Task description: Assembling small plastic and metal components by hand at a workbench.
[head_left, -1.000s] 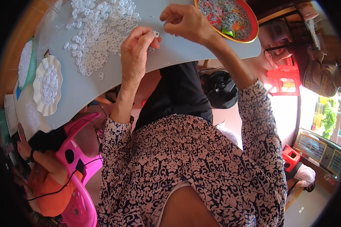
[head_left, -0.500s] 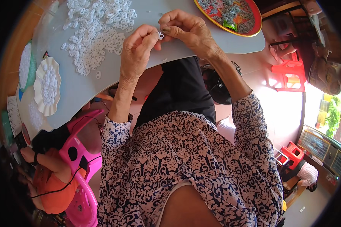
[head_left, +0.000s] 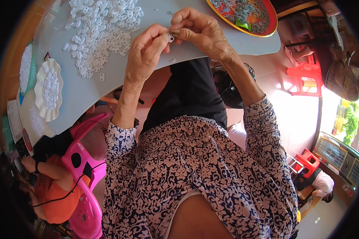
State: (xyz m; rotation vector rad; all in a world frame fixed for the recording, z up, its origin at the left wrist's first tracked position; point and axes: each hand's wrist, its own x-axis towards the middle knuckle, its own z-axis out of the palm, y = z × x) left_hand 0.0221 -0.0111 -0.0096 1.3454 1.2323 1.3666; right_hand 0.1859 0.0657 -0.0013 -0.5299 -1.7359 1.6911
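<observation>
Just over the near part of the grey table, my left hand [head_left: 146,51] pinches a small white plastic piece [head_left: 171,38] with a dark hole in it. Thumb and index finger of my right hand [head_left: 201,32] are pressed together right beside that piece, almost touching the left fingertips. Whatever the right fingers hold is too small or hidden to name. A spread heap of similar white plastic pieces [head_left: 101,36] lies left of my hands, with a single loose piece [head_left: 102,77] at its near end. On the right, a round red tray with a gold rim [head_left: 272,32] holds many small grey parts.
A scalloped cream dish [head_left: 40,89] of white pieces stands at the table's left, beside a green basket [head_left: 32,65] of them. A person in orange [head_left: 60,199] sits by a pink chair [head_left: 87,207] at lower left. Red stools [head_left: 305,77] stand on the right.
Both hands stay close together at nearly the same spot. The white piece has turned slightly between the fingertips, and the view has shifted a little.
</observation>
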